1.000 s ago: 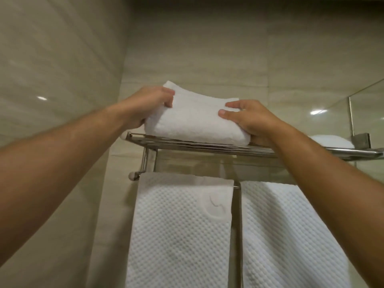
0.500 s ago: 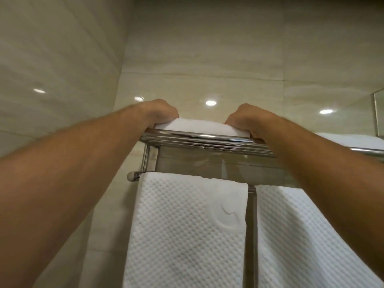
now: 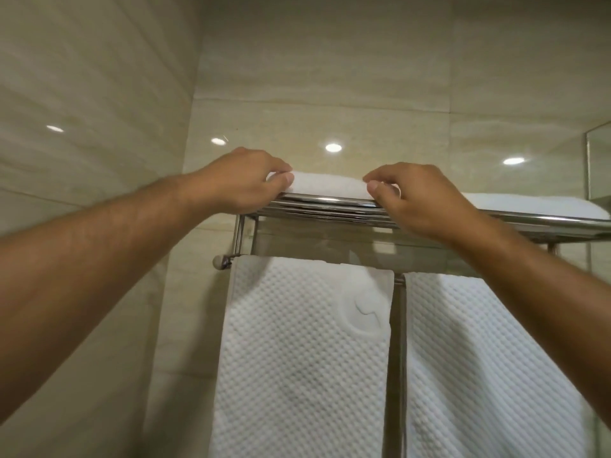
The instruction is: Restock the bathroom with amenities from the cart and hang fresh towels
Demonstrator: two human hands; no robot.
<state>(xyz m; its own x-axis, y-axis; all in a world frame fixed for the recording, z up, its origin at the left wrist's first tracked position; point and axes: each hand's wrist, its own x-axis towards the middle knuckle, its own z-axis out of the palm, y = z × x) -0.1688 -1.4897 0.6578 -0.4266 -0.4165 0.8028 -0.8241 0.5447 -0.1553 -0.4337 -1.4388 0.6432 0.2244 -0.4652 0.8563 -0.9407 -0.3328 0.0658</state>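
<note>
Both hands pinched the folded towel (image 3: 325, 186) at its front edge on the chrome rack (image 3: 330, 206). On the left hand (image 3: 243, 181) the thumb lay under the edge and the curled fingers on top, at the towel's left end. On the right hand (image 3: 418, 200) the thumb and the bent fingers held its right end in the same way. The towel lay flat on the top shelf of the rack, and only a thin white strip of it showed above the front bar.

One second before, the towel stood much higher above the rack, and its thick front side was in full view between the hands. Half a second before, the hands were closed more like fists over the two ends (the thumbs were not visible then); later the thumbs came out and showed at the front edge.

Further right on the same shelf lay a second folded towel (image 3: 529, 204), well apart from the hands. Below the shelf, two waffle towels hung from the lower bar of the rack: the left hanging towel (image 3: 304, 358) and the right hanging towel (image 3: 489, 375), side by side with a narrow gap between them. Behind the rack was the tiled wall (image 3: 330, 77).
</note>
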